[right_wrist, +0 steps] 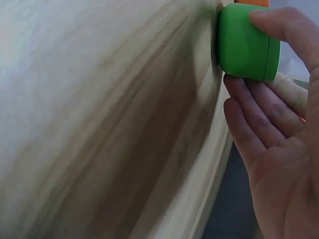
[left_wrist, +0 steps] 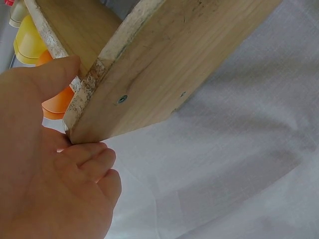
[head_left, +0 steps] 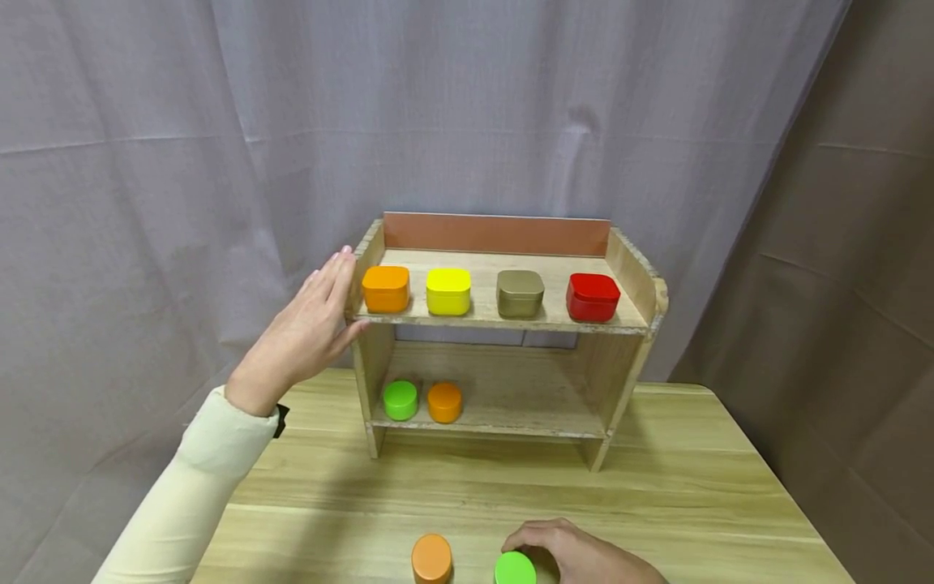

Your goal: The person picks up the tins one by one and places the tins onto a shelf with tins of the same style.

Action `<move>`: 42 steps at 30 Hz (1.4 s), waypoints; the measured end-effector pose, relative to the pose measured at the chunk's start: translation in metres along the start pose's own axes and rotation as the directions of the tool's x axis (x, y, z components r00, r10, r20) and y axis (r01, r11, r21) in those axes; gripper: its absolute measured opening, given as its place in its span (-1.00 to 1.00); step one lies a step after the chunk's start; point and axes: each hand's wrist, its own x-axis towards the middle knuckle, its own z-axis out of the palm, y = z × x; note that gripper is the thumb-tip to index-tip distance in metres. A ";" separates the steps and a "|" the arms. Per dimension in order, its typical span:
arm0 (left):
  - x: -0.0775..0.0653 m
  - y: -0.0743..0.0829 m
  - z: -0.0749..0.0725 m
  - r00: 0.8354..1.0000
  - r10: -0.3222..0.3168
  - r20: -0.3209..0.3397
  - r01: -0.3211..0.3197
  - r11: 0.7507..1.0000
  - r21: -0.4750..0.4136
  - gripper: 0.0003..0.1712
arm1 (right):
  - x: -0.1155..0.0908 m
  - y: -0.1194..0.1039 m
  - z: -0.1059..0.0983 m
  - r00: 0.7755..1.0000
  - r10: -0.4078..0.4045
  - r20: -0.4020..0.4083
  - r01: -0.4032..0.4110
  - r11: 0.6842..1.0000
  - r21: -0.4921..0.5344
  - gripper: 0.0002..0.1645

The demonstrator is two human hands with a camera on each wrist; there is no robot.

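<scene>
My left hand [head_left: 310, 320] grips the left side panel of a small wooden shelf [head_left: 481, 323]. Its thumb [left_wrist: 62, 74] lies at the panel's front edge in the left wrist view, the other fingers around the panel's corner. Low in the head view, my right hand [head_left: 584, 556] holds a round green container [head_left: 515, 569] between thumb and fingers, at the tabletop. The right wrist view shows the thumb [right_wrist: 279, 22] on one side of this green container [right_wrist: 244, 42] and fingertips against another. A round orange container [head_left: 431, 558] stands to its left.
On the upper board stand square-cornered containers: orange [head_left: 386, 289], yellow [head_left: 448, 292], olive [head_left: 520, 294] and red [head_left: 593, 297]. The lower board holds a round green container [head_left: 400, 400] and a round orange container [head_left: 444, 402]. Grey curtain [head_left: 467, 105] hangs behind the wooden table [head_left: 700, 470].
</scene>
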 end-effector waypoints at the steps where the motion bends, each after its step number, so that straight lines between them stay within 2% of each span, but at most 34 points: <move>1: 0.000 0.000 0.000 1.000 0.000 -0.002 0.000 1.000 0.001 0.02 | 0.000 -0.001 0.000 1.000 0.006 0.002 -0.006 1.000 -0.006 -0.50; 7: 0.001 0.000 0.000 1.000 0.004 -0.010 -0.004 1.000 0.010 0.02 | 0.003 -0.007 -0.005 0.999 0.050 0.003 -0.049 0.996 -0.071 -0.50; 11: 0.000 0.000 0.000 1.000 -0.002 -0.006 0.002 1.000 0.013 0.02 | 0.005 -0.013 -0.011 1.000 -0.002 0.010 0.002 0.995 -0.097 -0.56; 16: -0.001 0.000 -0.001 1.000 -0.007 -0.004 0.007 1.000 0.012 0.02 | 0.009 -0.019 -0.025 0.994 -0.105 0.012 0.106 0.984 -0.141 -0.50; 23: -0.001 0.000 -0.001 1.000 -0.007 0.001 0.007 1.000 0.018 0.02 | 0.015 -0.028 -0.043 0.993 -0.115 0.005 0.113 0.968 -0.224 -0.38; 31: 0.000 0.000 0.000 1.000 -0.007 0.000 0.007 1.000 0.011 0.02 | 0.032 -0.037 -0.064 0.986 -0.166 -0.033 0.154 0.958 -0.242 -0.35; 42: 0.000 0.000 0.001 1.000 -0.003 -0.005 0.003 1.000 0.006 0.02 | 0.052 -0.040 -0.097 0.979 -0.135 -0.153 0.089 0.957 -0.276 -0.35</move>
